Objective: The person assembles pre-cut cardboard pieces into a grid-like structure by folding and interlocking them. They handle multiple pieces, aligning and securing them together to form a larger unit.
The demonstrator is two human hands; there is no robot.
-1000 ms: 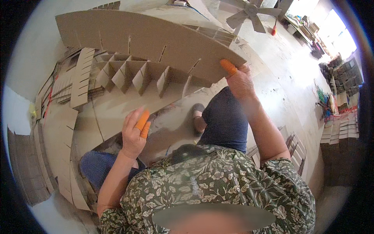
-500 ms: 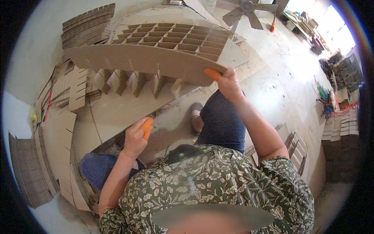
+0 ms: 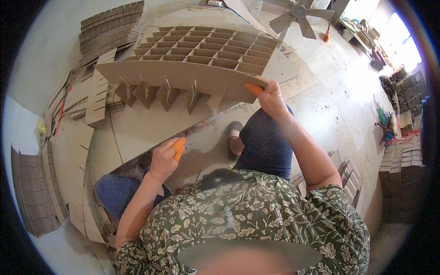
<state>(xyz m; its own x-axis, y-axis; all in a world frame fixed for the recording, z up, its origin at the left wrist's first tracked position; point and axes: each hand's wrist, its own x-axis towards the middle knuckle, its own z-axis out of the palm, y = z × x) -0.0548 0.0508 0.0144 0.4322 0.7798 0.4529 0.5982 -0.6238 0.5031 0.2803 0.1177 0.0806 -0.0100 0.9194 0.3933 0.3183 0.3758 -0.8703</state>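
The cardboard strip (image 3: pixel 142 73) lies along the near side of the cardboard grid (image 3: pixel 206 46). The right hand (image 3: pixel 272 98) is clamped on the strip at the grid's near right corner. The left hand (image 3: pixel 164 159), short of the grid, is curled; full closure cannot be determined.

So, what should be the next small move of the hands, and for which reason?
Perhaps bring the left hand to the left end of the long cardboard strip, to steady it: the right hand grips only its right end, the left hand is apart from it, and ends of cross strips jut out below it.
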